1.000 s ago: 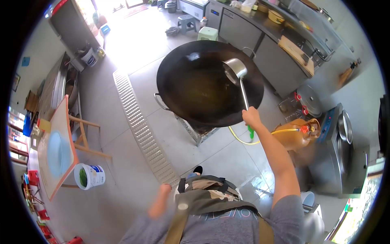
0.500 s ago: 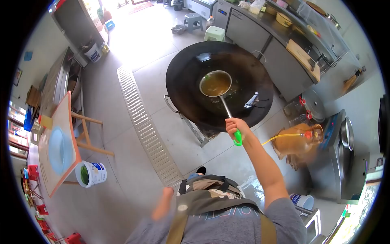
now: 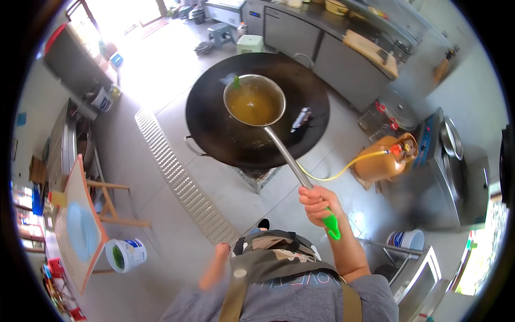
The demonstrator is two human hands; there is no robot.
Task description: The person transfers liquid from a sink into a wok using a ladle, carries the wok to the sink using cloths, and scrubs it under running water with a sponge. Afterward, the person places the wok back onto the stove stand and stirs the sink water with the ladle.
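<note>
My right hand [image 3: 320, 204] is wrapped round the long metal handle of a large ladle [image 3: 286, 154] with a green grip end. Yellowish liquid [image 3: 252, 107] fills much of the ladle's bowl, and a bit of green leaf [image 3: 236, 82] clings at its far rim. The bowl is over a wide dark wok [image 3: 206, 126], seemingly raised above it. A little liquid glistens at the wok's bottom. Down beside my waist, my left hand [image 3: 220, 255] is blurred and its fingers cannot be made out; it appears to touch nothing but perhaps the apron's edge.
An orange gas cylinder [image 3: 380, 161] with a yellow hose stands right of the wok. Steel counters [image 3: 292, 33] run behind it. A floor grate [image 3: 177, 180] lies to the left, near a folding table [image 3: 75, 252] and a white bucket [image 3: 137, 252] holding greens. Stools [image 3: 250, 44] stand beyond the wok.
My right hand has drawn the ladle back toward me and it looks higher and closer, with liquid in its bowl. The view has shifted slightly. My left hand stays by my waist.
</note>
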